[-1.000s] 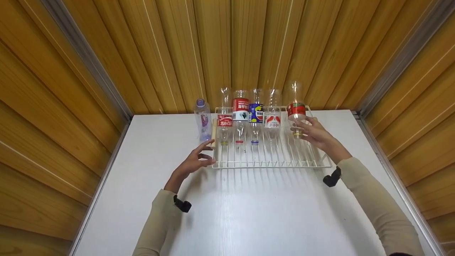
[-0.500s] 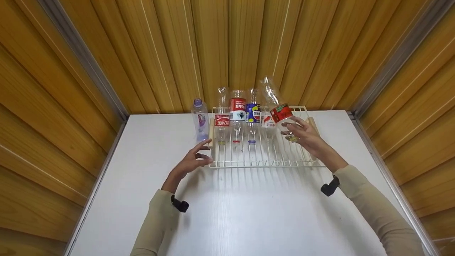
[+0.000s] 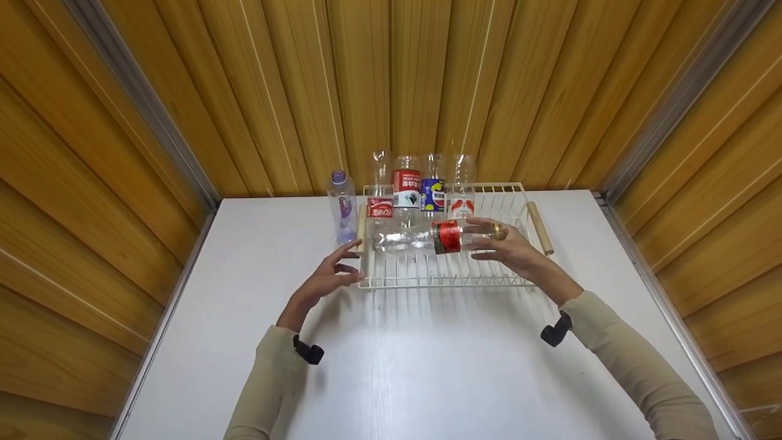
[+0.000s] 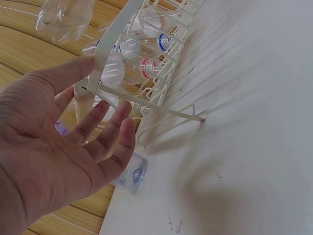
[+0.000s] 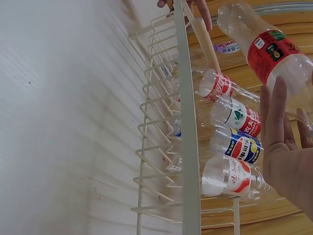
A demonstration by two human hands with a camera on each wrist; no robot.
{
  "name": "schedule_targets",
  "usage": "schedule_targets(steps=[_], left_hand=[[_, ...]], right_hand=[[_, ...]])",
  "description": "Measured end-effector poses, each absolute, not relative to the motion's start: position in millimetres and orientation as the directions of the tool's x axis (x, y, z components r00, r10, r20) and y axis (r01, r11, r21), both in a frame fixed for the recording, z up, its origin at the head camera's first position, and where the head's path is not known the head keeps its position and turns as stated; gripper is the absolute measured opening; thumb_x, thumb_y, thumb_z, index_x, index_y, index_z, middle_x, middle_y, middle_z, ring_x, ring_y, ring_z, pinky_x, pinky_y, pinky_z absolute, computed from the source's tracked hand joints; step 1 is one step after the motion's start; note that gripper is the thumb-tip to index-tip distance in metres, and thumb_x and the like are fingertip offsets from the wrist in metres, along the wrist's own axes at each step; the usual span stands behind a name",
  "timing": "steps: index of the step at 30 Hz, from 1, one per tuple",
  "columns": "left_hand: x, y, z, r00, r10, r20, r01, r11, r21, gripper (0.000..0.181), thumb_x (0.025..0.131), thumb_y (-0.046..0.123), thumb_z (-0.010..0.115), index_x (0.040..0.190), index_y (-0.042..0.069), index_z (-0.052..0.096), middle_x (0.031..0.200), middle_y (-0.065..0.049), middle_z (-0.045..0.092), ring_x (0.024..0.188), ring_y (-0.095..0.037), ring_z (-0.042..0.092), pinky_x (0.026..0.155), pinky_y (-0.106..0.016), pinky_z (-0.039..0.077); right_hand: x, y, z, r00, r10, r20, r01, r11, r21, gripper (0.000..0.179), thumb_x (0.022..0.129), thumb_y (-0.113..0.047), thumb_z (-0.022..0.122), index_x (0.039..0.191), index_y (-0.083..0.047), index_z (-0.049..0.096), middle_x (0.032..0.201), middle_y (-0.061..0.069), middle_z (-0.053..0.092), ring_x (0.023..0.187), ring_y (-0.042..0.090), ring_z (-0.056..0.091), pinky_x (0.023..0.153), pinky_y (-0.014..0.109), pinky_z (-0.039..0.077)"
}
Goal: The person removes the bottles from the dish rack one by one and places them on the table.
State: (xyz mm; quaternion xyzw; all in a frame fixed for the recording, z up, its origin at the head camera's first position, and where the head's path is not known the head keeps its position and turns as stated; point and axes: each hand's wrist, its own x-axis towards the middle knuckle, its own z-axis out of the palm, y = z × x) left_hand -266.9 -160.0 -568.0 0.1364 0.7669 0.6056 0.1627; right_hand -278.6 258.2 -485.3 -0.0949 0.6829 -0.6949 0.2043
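Tabletop [image 3: 403, 366]: white, carrying our wire rack [image 5: 190, 147].
Left hand [image 4: 58, 161]: fingers relaxed, touching the rack.
Right hand [image 3: 516, 252]: grips our red-labelled bottle [image 3: 447, 237] sideways above it.
Risk: careless swing — we could topple inverted bottles [image 3: 407, 188].

White tabletop [image 3: 391, 366]: off-white wire rack [image 5: 190, 127] standing near far edge, slightly right of mid-width. Clear, purple-tinted bottle [image 3: 344, 211] upright just left of it, also by far edge. Few small dark marks [image 4: 174, 225]; dirt or scratches, hard to tell.
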Motion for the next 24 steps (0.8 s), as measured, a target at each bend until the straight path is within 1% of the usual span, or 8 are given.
schedule_targets(steps=[3, 6, 9, 11, 14, 17, 21, 24], left_hand=[[-266, -160, -569, -0.912, 0.404, -0.078, 0.023, 0.241, 0.97, 0.082, 0.093, 0.012, 0.074, 0.162, 0.025, 0.031, 0.156, -0.022, 0.043, 0.124, -0.037, 0.058, 0.094, -0.042, 0.054], [-267, -160, -569, -0.915, 0.401, -0.05, 0.054, 0.244, 0.968, 0.08, 0.093, 0.011, 0.075, 0.161, 0.022, 0.033, 0.153, -0.022, 0.046, 0.122, -0.038, 0.059, 0.092, -0.038, 0.054], [-267, -160, -564, -0.924, 0.379, -0.045, 0.063, 0.268, 0.961, 0.08, 0.092, 0.011, 0.076, 0.16, 0.022, 0.036, 0.152, -0.021, 0.049, 0.125, -0.039, 0.058, 0.096, -0.043, 0.054], [-265, -160, -559, -0.936, 0.349, -0.048, 0.06, 0.292, 0.955, 0.077, 0.091, 0.013, 0.076, 0.158, 0.021, 0.039, 0.153, -0.02, 0.048, 0.13, -0.041, 0.054, 0.1, -0.048, 0.053], [-264, -160, -549, -0.954, 0.296, -0.048, 0.051, 0.319, 0.946, 0.071, 0.092, 0.018, 0.076, 0.156, 0.02, 0.044, 0.155, -0.017, 0.045, 0.139, -0.041, 0.044, 0.108, -0.054, 0.047], [-263, -159, -538, -0.962, 0.272, -0.017, 0.076, 0.33, 0.941, 0.063, 0.096, 0.023, 0.072, 0.153, 0.016, 0.048, 0.155, -0.015, 0.045, 0.142, -0.038, 0.041, 0.111, -0.055, 0.042], [-261, -153, -522, -0.94, 0.338, 0.046, 0.156, 0.307, 0.939, 0.053, 0.101, 0.023, 0.065, 0.15, 0.012, 0.05, 0.152, -0.015, 0.05, 0.141, -0.037, 0.043, 0.111, -0.055, 0.041], [-258, -147, -513, -0.899, 0.429, 0.085, 0.222, 0.278, 0.935, 0.055, 0.102, 0.021, 0.063, 0.153, 0.012, 0.046, 0.154, -0.015, 0.05, 0.144, -0.039, 0.042, 0.115, -0.058, 0.038]], right_hand=[[-276, 258, -488, -0.893, -0.424, -0.151, 0.162, 0.01, -0.987, 0.062, 0.099, -0.01, 0.067, 0.154, -0.004, 0.04, 0.139, 0.0, 0.058, 0.115, 0.019, 0.071, 0.098, 0.037, 0.058], [-274, 260, -489, -0.897, -0.421, -0.136, 0.154, -0.009, -0.988, 0.06, 0.097, -0.006, 0.067, 0.152, -0.006, 0.044, 0.139, 0.001, 0.058, 0.114, 0.019, 0.071, 0.098, 0.036, 0.058], [-273, 262, -490, -0.901, -0.418, -0.12, 0.145, -0.029, -0.989, 0.056, 0.096, -0.003, 0.067, 0.149, -0.01, 0.049, 0.139, 0.001, 0.058, 0.114, 0.02, 0.071, 0.097, 0.036, 0.058], [-271, 264, -490, -0.898, -0.424, -0.114, 0.141, -0.034, -0.989, 0.055, 0.096, -0.002, 0.067, 0.148, -0.012, 0.051, 0.139, 0.001, 0.058, 0.115, 0.02, 0.07, 0.098, 0.037, 0.058], [-269, 267, -491, -0.892, -0.439, -0.104, 0.129, -0.029, -0.991, 0.056, 0.096, 0.0, 0.066, 0.149, -0.011, 0.05, 0.141, 0.001, 0.057, 0.117, 0.021, 0.069, 0.099, 0.038, 0.058], [-267, 269, -491, -0.884, -0.459, -0.085, 0.103, -0.014, -0.995, 0.058, 0.096, 0.001, 0.065, 0.15, -0.008, 0.047, 0.142, 0.001, 0.056, 0.118, 0.021, 0.069, 0.099, 0.038, 0.058], [-265, 270, -491, -0.877, -0.472, -0.091, 0.101, 0.003, -0.995, 0.061, 0.094, 0.003, 0.067, 0.151, -0.006, 0.044, 0.145, 0.002, 0.055, 0.118, 0.02, 0.067, 0.097, 0.036, 0.058], [-263, 268, -491, -0.871, -0.478, -0.113, 0.122, 0.013, -0.992, 0.063, 0.093, 0.004, 0.068, 0.15, -0.007, 0.044, 0.151, 0.009, 0.05, 0.119, 0.02, 0.067, 0.097, 0.036, 0.059]])
